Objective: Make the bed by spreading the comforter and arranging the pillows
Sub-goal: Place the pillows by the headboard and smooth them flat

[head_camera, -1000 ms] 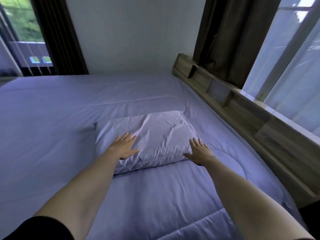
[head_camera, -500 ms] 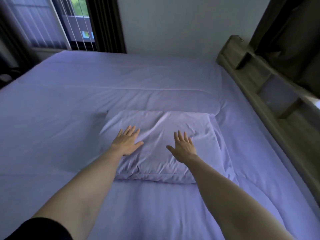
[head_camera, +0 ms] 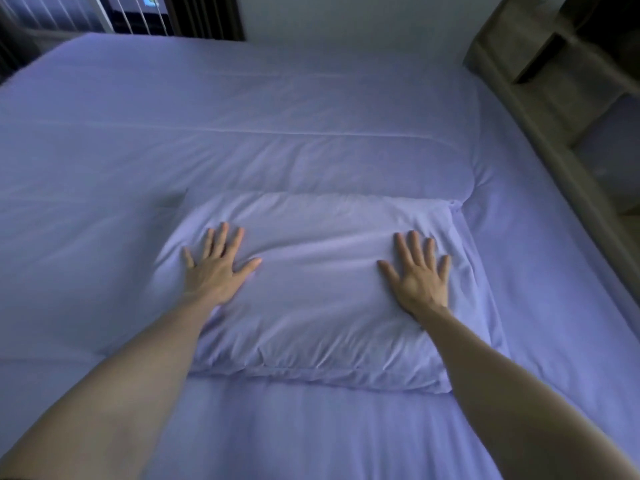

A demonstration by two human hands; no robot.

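Observation:
A lavender pillow (head_camera: 318, 289) lies flat on the bed, its long side across my view. My left hand (head_camera: 216, 268) rests palm down on the pillow's left part, fingers spread. On the pillow's right part my right hand (head_camera: 417, 271) lies flat the same way, fingers apart. Neither hand grips the fabric. The lavender comforter (head_camera: 242, 109) is spread smooth over the whole bed, with a rounded padded fold just beyond the pillow.
A wooden headboard with open shelf compartments (head_camera: 540, 74) runs along the bed's right side. Dark curtains and a window with vertical bars (head_camera: 145, 12) stand past the far left corner. A white wall (head_camera: 346, 19) closes the far side.
My right hand has slid to the right across the pillow, so both hands now sit wide apart. The view has tilted down and moved closer to the pillow.

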